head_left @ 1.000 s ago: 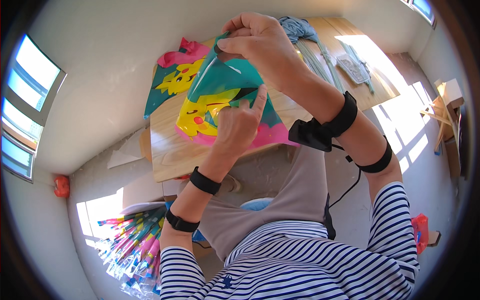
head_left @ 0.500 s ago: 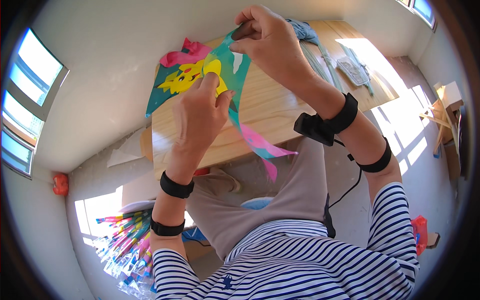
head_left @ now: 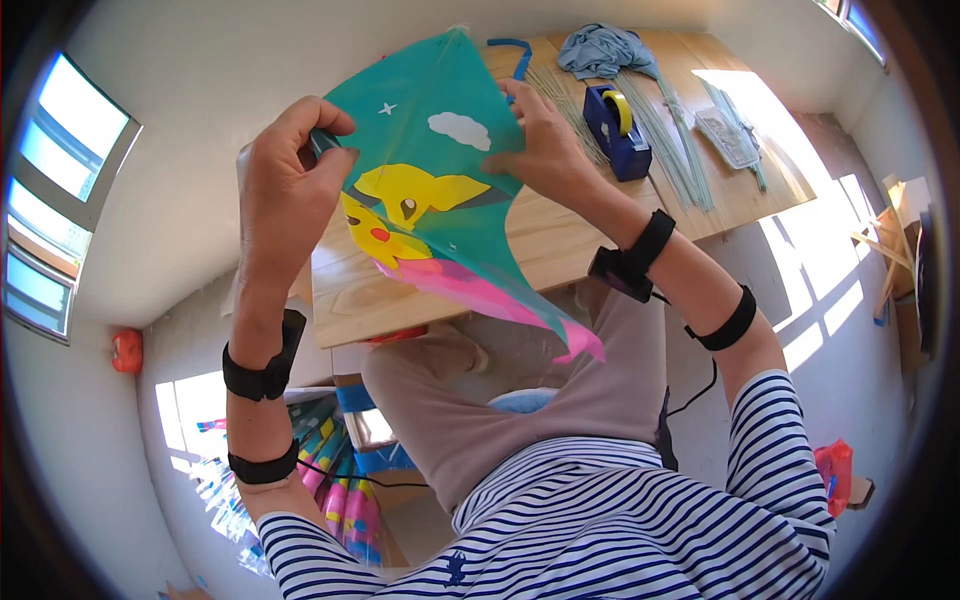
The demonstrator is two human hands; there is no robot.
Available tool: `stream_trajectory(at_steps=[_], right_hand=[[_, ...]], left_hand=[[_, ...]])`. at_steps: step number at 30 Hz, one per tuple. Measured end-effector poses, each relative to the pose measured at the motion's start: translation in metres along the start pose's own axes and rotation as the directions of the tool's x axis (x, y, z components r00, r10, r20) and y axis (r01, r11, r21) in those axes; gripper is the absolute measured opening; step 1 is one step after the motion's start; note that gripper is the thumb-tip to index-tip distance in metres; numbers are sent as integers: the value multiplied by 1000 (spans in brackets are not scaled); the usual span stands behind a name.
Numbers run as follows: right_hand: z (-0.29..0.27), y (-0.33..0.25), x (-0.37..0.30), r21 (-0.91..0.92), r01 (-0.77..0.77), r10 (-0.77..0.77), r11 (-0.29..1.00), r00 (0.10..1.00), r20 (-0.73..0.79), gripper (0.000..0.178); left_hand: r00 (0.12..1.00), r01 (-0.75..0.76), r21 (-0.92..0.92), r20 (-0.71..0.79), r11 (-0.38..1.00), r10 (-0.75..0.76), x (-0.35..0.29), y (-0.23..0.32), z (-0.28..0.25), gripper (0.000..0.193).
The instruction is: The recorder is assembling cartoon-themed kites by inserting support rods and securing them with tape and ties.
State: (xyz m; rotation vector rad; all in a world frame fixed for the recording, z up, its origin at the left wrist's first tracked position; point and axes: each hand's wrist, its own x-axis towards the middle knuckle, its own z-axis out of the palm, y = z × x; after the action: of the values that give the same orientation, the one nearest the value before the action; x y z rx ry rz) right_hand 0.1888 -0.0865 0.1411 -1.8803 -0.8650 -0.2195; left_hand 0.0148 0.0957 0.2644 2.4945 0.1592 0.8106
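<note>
A teal kite (head_left: 430, 90) hangs spread between my hands above the wooden table (head_left: 360, 310). It carries a yellow cartoon animal, a white cloud and a pink lower edge that drops toward my knees. My left hand (head_left: 290, 180) pinches the kite's left side between thumb and fingers, around a dark edge. On the other side my right hand (head_left: 545, 145) grips the right edge, its fingertips partly behind the sheet. The kite's top point stands up toward the wall, and its lower part sags in folds.
Right of the kite are a blue tape dispenser (head_left: 617, 135) with yellow tape, thin rods (head_left: 672, 140), a clear plastic box (head_left: 725, 138) and a bunched grey-blue cloth (head_left: 605, 50). Packed colourful kites (head_left: 350, 500) lie low at left. A red bag (head_left: 835, 475) is at right.
The kite has been opened out from a narrow, folded strip to a broad sheet. My left hand has moved left and my right hand down, uncovering the tape dispenser.
</note>
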Motion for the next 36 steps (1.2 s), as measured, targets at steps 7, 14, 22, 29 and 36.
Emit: stream_trajectory(at_steps=[7,14,22,29,36], right_hand=[[50,92,-46,234,-573,402,785,760,510,22],[30,100,-15,323,-678,504,660,719,478,9],[48,121,14,241,-676,511,696,703,495,11],[51,158,36,20,-713,658,701,658,367,15],[74,220,42,-179,-738,737,651,559,380,17]], left_hand=[[979,84,40,183,996,-90,48,-38,-7,27],[924,-30,480,347,877,-158,63,-71,-14,42],[953,-131,414,303,901,0,116,-154,3,56],[904,179,376,302,909,-303,107,-190,13,71],[654,648,-81,568,757,-499,54,-221,13,54]])
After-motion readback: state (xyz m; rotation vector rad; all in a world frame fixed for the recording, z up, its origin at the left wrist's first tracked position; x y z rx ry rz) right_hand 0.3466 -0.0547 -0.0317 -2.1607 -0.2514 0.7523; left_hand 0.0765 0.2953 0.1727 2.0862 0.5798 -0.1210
